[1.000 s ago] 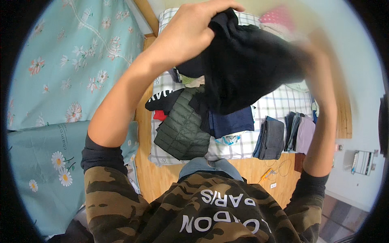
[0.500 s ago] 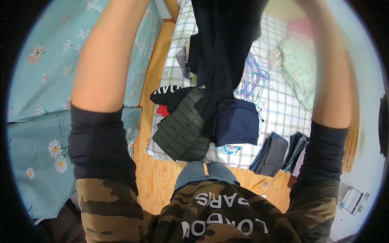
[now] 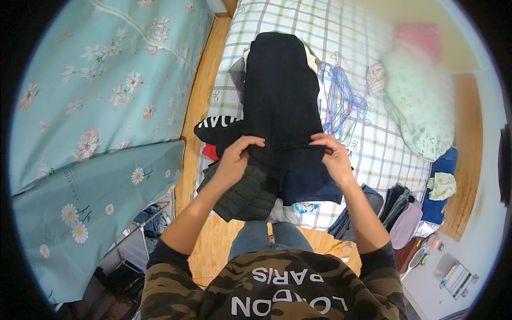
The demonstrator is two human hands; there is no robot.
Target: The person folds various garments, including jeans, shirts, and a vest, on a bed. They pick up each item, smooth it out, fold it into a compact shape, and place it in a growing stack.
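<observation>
Lifted high half a second ago, a black garment (image 3: 282, 90) now lies lengthwise over clothes piled at the left of a checked bed (image 3: 373, 154), whose sheet stretches far and right. A teal floral cover (image 3: 106, 96) bearing small dark script (image 3: 70, 178) fills the left, a strip of wood floor (image 3: 188, 176) dividing the two. White capitals (image 3: 288, 276) cross a camouflage top (image 3: 170, 288). A dark green quilted jacket (image 3: 240, 192) and folded navy cloth (image 3: 312, 186) sit by the bed's near edge; hangers (image 3: 341, 101) lie just right of the garment. Forearms angled inward, left hand (image 3: 236, 158) and right hand (image 3: 336, 158) stand apart, each pinching the garment's near part between thumb and fingers.
</observation>
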